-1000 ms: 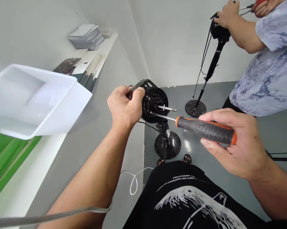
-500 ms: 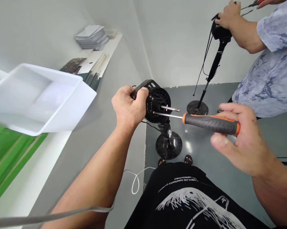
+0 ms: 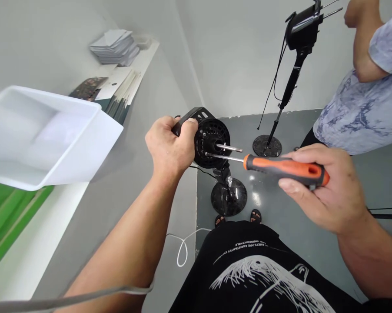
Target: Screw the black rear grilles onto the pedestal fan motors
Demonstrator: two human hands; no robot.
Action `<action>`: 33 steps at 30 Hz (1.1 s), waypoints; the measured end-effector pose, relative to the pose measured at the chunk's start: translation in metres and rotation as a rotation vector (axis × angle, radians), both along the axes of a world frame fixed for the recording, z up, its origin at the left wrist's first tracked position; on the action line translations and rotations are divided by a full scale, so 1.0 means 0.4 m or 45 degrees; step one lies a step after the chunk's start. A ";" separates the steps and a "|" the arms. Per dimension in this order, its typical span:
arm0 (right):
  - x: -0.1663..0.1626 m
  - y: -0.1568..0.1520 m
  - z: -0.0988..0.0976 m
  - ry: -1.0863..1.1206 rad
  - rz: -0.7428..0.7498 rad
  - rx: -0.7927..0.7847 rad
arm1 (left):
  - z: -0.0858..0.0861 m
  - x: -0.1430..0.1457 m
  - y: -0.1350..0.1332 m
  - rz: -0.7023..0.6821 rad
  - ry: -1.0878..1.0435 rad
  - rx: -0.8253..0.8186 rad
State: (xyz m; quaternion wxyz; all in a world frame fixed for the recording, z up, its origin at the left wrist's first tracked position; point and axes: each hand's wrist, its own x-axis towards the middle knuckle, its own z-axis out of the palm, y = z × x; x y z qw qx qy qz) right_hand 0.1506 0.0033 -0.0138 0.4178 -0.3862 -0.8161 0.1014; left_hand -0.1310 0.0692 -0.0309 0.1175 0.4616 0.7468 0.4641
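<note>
The left hand (image 3: 171,148) clamps the fan motor (image 3: 212,126) above the left edge of the floor (image 3: 277,213), most fingers hidden; the right hand's (image 3: 333,191) fingers encircle the screwdriver (image 3: 280,167), tip seating unclear.

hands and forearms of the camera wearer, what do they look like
The left hand and right hand are bare: no gloves, rings or watch show. No sleeve covers the left forearm or right forearm. A grey cable crosses the left forearm. The black garment bears white lettering and a white drawing.
</note>
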 end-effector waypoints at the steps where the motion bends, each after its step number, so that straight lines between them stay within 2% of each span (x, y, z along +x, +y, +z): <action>1: 0.001 0.001 -0.002 -0.011 -0.075 -0.011 | 0.000 0.000 0.000 0.001 -0.008 0.003; 3: 0.005 0.001 -0.004 -0.027 -0.152 -0.087 | -0.001 0.001 -0.002 -0.001 -0.015 0.002; 7: 0.009 0.001 0.000 -0.014 0.099 -0.106 | 0.001 0.004 -0.003 0.007 -0.002 -0.012; 12: 0.006 0.002 0.007 -0.013 -0.103 -0.111 | 0.005 0.006 -0.001 0.012 -0.011 -0.017; 16: 0.005 0.003 0.002 -0.007 0.155 -0.079 | 0.000 0.006 0.003 0.042 -0.016 0.027; 17: 0.004 0.003 0.002 0.005 0.143 -0.047 | -0.001 0.006 0.005 0.050 -0.018 0.036; 19: 0.003 0.002 0.002 0.003 -0.009 -0.018 | -0.003 0.006 0.006 0.057 -0.019 0.038; 21: 0.003 0.000 0.004 -0.009 -0.110 -0.085 | -0.004 0.005 0.006 0.053 -0.020 0.031; 25: 0.000 0.000 0.006 0.028 0.144 -0.097 | -0.007 0.004 0.004 0.047 -0.021 0.039; 28: -0.002 0.005 0.004 0.020 -0.022 -0.012 | -0.008 0.003 0.003 0.040 -0.023 0.042; 30: 0.000 0.005 0.001 -0.020 -0.117 -0.041 | -0.009 0.003 0.002 0.036 -0.021 0.041; 33: 0.006 0.001 -0.004 -0.027 0.048 -0.110 | -0.010 0.002 0.002 0.040 -0.026 0.050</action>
